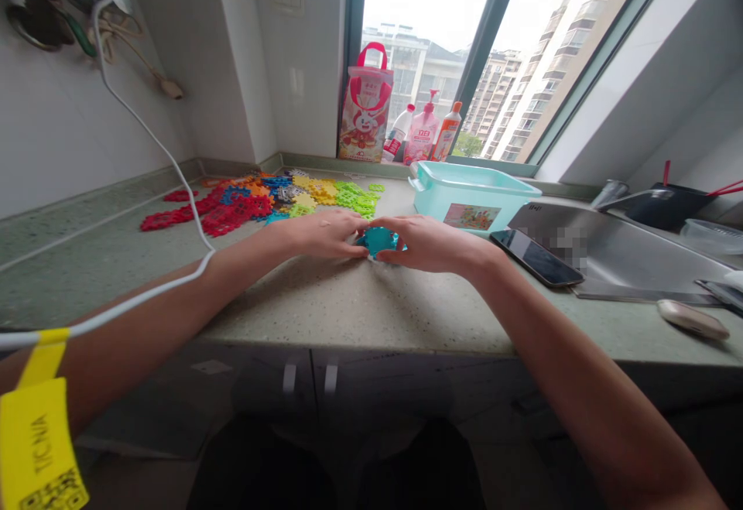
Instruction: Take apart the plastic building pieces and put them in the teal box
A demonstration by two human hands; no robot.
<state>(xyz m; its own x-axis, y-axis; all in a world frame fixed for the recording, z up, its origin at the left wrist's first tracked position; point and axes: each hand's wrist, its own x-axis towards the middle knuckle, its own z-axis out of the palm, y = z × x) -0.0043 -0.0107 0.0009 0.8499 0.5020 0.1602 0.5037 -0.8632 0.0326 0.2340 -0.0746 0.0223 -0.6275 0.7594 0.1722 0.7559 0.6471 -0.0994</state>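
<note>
Between my hands, low over the countertop [348,316], is a small assembly of blue interlocking plastic pieces [381,241]. My left hand [328,233] grips its left side, with the thumb low and the fingers over the top. From the right, my right hand [426,243] curls around the other side in the same way. Parts of the assembly are hidden behind the fingers. Just beyond my left hand spreads a pile of loose interlocking pieces in red [232,212], yellow [322,191], green [355,199] and other colours.
A light-blue plastic box [476,185] stands behind my right hand. A phone [537,257] lies by the steel sink [609,251]. A white cable [168,155] hangs across the left side. Bottles [422,135] and a printed bag [365,115] stand at the window.
</note>
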